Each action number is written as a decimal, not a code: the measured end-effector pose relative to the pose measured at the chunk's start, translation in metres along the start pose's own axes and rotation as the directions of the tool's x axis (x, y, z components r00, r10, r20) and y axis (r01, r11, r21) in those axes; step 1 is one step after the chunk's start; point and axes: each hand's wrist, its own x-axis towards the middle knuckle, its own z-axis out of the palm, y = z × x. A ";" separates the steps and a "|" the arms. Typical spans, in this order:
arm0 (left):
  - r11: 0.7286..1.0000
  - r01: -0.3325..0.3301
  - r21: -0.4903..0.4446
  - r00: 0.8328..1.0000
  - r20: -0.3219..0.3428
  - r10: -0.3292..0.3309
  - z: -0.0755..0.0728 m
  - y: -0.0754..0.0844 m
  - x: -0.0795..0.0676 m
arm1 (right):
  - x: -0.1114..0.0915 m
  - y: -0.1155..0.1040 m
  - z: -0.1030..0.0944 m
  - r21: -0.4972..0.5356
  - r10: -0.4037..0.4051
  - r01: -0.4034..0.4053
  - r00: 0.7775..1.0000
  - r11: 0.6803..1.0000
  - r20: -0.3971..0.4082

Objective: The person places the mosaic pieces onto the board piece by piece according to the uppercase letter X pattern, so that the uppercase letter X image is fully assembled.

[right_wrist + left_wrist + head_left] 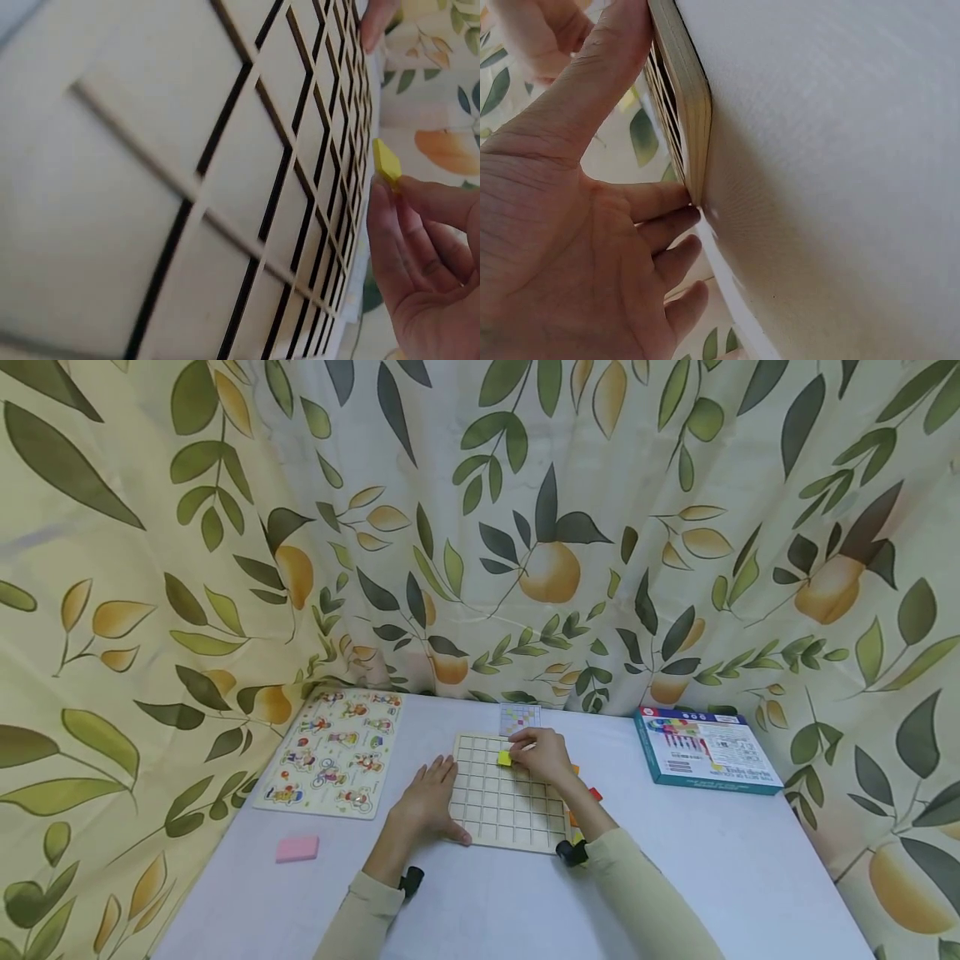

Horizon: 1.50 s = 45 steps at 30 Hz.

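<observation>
1. Around the grid board (487,814), the white table (712,860) spreads nearward and rightward, its far edge just beyond.
2. Along the board's left edge, the left hand (426,797) rests, fingers spread, thumb at the near corner.
3. Above the board's far part, the right hand (543,756) pinches a yellow tile (386,161).

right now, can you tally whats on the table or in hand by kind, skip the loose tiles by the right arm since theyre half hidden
Boards: 2, the grid board and the picture board
Box: 1
Gridded card: 1
Pink block: 1
Yellow tile in the right hand: 1
Total: 6
</observation>
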 end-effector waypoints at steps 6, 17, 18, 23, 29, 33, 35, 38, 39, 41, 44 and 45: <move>1.000 0.004 0.011 1.000 -0.002 -0.004 0.000 0.000 -0.001 | 0.014 -0.001 0.017 0.013 0.016 -0.017 1.000 1.000 0.019; 1.000 0.002 0.004 1.000 0.015 -0.002 0.002 0.000 -0.001 | 0.026 0.000 0.033 0.059 -0.016 0.012 0.998 0.998 0.066; 1.000 0.002 0.005 1.000 0.018 -0.002 0.003 -0.001 -0.001 | 0.026 -0.001 0.034 0.056 -0.019 0.016 0.997 0.998 0.068; 1.000 0.005 0.013 1.000 0.023 -0.005 0.004 0.000 0.000 | 0.028 -0.003 0.037 0.017 -0.037 0.036 0.997 0.999 0.071; 1.000 0.010 0.019 1.000 0.017 -0.010 0.005 -0.001 0.001 | 0.030 -0.004 0.041 0.024 -0.040 0.039 0.997 0.999 0.069; 1.000 0.006 0.023 1.000 0.017 -0.006 0.005 -0.001 0.001 | 0.030 -0.004 0.043 0.018 -0.051 0.049 0.996 0.999 0.071; 1.000 0.006 0.019 1.000 0.015 -0.006 0.005 -0.001 0.001 | 0.030 -0.003 0.044 0.013 -0.055 0.055 0.996 0.998 0.069; 1.000 0.006 0.012 1.000 0.012 -0.006 0.004 0.000 0.002 | 0.030 -0.003 0.044 -0.003 -0.062 0.062 0.996 0.998 0.070; 1.000 0.006 0.007 1.000 0.009 -0.006 0.004 0.000 0.002 | 0.030 -0.003 0.044 -0.010 -0.063 0.064 0.995 0.998 0.071; 1.000 0.006 0.003 1.000 0.009 -0.006 0.003 0.000 0.002 | 0.030 -0.005 0.043 -0.025 -0.070 0.072 0.995 0.997 0.075; 1.000 0.009 -0.002 1.000 0.009 -0.009 0.002 0.001 0.002 | 0.030 -0.007 0.041 -0.045 -0.079 0.083 0.994 0.996 0.079; 1.000 0.011 -0.003 1.000 0.010 -0.010 0.002 0.001 0.002 | 0.029 -0.007 0.040 -0.051 -0.079 0.084 0.993 0.995 0.082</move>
